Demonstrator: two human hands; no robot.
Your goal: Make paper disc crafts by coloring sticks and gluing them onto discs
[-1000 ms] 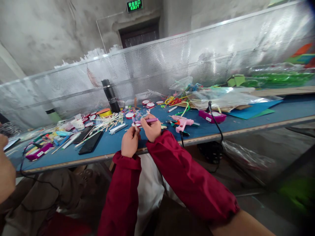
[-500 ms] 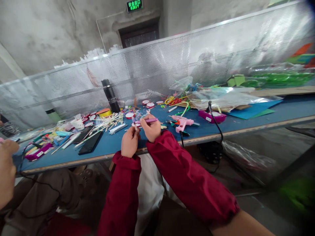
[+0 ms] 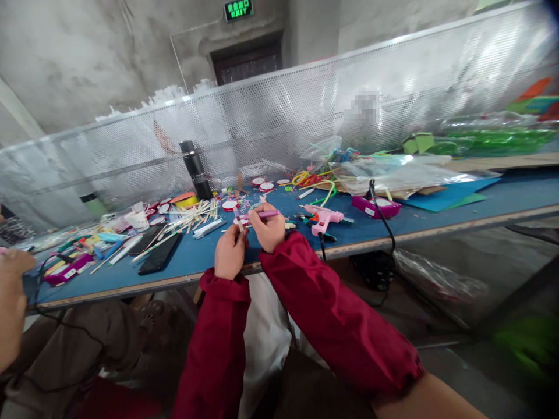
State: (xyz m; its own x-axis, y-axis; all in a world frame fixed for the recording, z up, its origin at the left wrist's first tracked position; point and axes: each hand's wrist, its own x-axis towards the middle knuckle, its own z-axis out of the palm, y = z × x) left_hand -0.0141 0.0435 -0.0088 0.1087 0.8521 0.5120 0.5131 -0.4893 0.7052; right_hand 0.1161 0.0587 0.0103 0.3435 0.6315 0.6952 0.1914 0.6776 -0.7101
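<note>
My right hand (image 3: pixel 269 228) is closed around a purple marker (image 3: pixel 267 214), its tip pointing left. My left hand (image 3: pixel 230 252) pinches a short flat wooden stick (image 3: pixel 239 219) upright, its upper part coloured purple. The marker's tip is at the stick or very close to it; which of the two I cannot tell. Both hands are over the front edge of the blue table (image 3: pixel 279 265). Just beyond them lies a round red-rimmed white piece (image 3: pixel 230 205). To the right of my right hand rests a pink glue gun (image 3: pixel 324 217).
Left of my hands are a black phone (image 3: pixel 161 254), white markers (image 3: pixel 209 228) and a pile of wooden sticks (image 3: pixel 197 214). A black bottle (image 3: pixel 196 170) stands behind. A purple box (image 3: pixel 376 206) with a cable sits right. Another person's hand (image 3: pixel 12 302) shows far left.
My hands, the marker and the stick look almost the same as before. At the far left, the other person's hand has shifted slightly.
</note>
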